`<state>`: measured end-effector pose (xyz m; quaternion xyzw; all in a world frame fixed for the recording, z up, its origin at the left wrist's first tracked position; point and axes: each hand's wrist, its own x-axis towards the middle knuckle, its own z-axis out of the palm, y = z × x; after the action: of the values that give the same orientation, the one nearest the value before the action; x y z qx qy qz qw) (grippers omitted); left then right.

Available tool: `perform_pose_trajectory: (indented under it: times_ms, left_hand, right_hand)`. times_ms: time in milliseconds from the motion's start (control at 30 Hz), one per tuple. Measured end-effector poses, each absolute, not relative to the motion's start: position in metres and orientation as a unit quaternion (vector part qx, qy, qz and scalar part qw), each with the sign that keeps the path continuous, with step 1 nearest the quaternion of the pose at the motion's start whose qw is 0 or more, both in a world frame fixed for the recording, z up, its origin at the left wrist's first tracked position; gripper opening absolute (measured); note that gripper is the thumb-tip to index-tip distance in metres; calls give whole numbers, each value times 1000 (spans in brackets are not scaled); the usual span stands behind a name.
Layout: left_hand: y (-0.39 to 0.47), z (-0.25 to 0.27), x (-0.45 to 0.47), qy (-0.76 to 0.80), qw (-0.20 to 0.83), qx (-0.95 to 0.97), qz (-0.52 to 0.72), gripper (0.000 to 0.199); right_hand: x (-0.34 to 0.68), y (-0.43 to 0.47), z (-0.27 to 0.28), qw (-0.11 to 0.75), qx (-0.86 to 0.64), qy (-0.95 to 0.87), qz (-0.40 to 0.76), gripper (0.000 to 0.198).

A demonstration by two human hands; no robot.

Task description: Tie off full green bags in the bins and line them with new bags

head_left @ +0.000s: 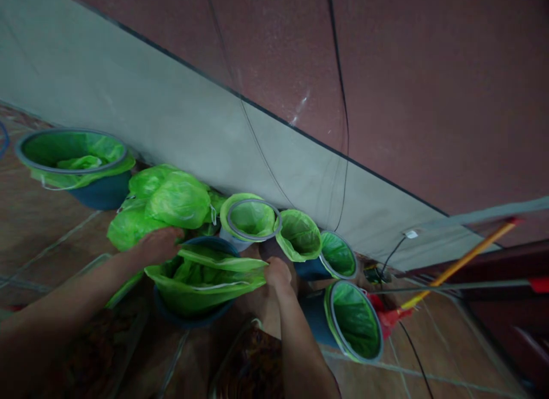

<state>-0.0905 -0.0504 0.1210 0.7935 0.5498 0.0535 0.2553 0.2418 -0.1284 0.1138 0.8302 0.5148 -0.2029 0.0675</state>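
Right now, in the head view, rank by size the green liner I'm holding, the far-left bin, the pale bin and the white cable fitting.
1. Green liner and far-left bin: too alike to rank, with the liner nearer the camera.
2. Pale bin.
3. White cable fitting.

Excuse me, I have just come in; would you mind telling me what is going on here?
A person is handling a translucent green plastic bag set in a round blue bucket. The right hand grips one end of the bag's open mouth; the left hand is at the other end, its grip too blurred to be sure of. Bulging green plastic bags lie just beyond, and more round, green-lined buckets are to either side near the maroon-and-pale wall.
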Motion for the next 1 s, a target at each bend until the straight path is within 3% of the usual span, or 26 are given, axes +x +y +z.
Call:
perform_pose_trajectory:
  times_ms: [167, 233, 300, 433, 567, 667, 833, 1000]
  left_hand:
    - [-97, 155, -48, 382, 388, 837, -52, 57]
    - [-109, 155, -40, 361, 391, 843, -76, 66]
    - [-113, 147, -36, 346, 372, 857, -84, 61]
    - [-106, 125, -36, 342, 345, 871, -70, 32]
    - [-92, 120, -37, 382, 377, 843, -36, 23]
    - [-86, 121, -36, 405, 423, 810, -37, 28]
    - [-84, 119, -34, 387, 479, 787, -28, 18]
    - [-79, 124, -39, 375, 470, 798, -36, 26]
  right_hand:
    - [240, -128, 118, 71, 831, 512, -205, 31]
    - [240, -128, 121, 71, 831, 511, -207, 30]
    - [241, -128, 123, 69, 830, 512, -212, 29]
    - [240, -129, 131, 56, 823, 519, -227, 30]
    - [223, -133, 146, -93, 762, 602, -218, 52]
    - [192, -141, 150, -216, 643, 691, -249, 54]
    - [141, -153, 127, -150, 574, 751, -289, 57]
    - [131, -152, 112, -84, 615, 732, -281, 30]
